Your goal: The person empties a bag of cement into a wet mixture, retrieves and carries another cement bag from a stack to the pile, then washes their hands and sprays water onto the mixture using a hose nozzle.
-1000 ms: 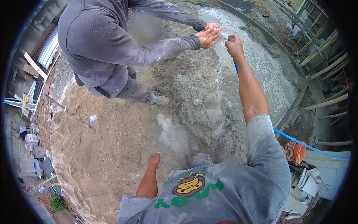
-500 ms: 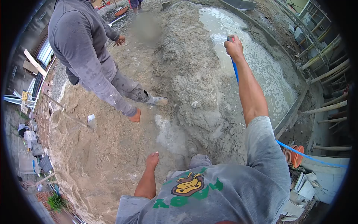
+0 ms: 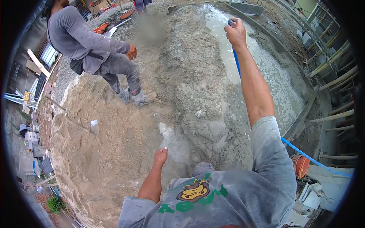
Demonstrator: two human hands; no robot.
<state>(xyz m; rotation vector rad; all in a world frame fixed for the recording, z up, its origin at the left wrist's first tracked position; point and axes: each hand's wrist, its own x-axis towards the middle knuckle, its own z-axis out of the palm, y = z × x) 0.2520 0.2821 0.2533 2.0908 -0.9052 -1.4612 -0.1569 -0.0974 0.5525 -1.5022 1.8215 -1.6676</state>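
My right hand [image 3: 236,35] is stretched forward above a pool of cloudy water [image 3: 266,72], its fingers wrapped round a hose nozzle [image 3: 231,22] with dark and red parts. A blue hose [image 3: 236,62] hangs down from that fist behind the forearm. White splashes show at the pool's far end. Lower down, my left hand [image 3: 161,156] is curled closed over the sandy ground, and nothing shows in it. Between the sand and the pool runs a ridge of wet grey mix [image 3: 194,76].
A co-worker in grey [image 3: 89,45] stands on the sand at upper left. A shovel [image 3: 118,26] lies behind them. Boards [image 3: 262,30] edge the pool, with poles [image 3: 334,81] along the right. A stick [image 3: 78,123] lies at left; an orange reel [image 3: 301,166] sits lower right.
The co-worker has stepped back toward the upper left and drawn the lowered arm away. My right hand has moved slightly up and left with the nozzle. My left hand has risen a little.
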